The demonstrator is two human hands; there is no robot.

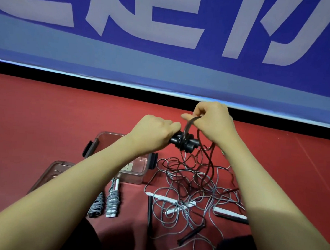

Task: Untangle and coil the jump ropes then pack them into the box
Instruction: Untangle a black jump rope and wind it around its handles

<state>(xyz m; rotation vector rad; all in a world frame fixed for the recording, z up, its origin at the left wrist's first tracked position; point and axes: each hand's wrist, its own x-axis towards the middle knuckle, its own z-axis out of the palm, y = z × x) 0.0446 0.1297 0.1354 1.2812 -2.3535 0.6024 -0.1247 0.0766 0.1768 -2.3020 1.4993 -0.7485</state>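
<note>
My left hand grips a pair of black jump-rope handles held side by side above the floor. My right hand pinches the dark rope and holds a loop of it over the handles; the rest of that rope hangs down to the floor. Below lies a tangle of grey and dark ropes with white handles and black handles among them. Two coiled ropes lie side by side near my left forearm. The clear plastic box stands open behind them, partly hidden by my arm.
The box's lid lies flat on the red floor to the left of the box. A blue banner with large white letters runs along the back behind a black strip. Bare red floor spreads to the left and far right.
</note>
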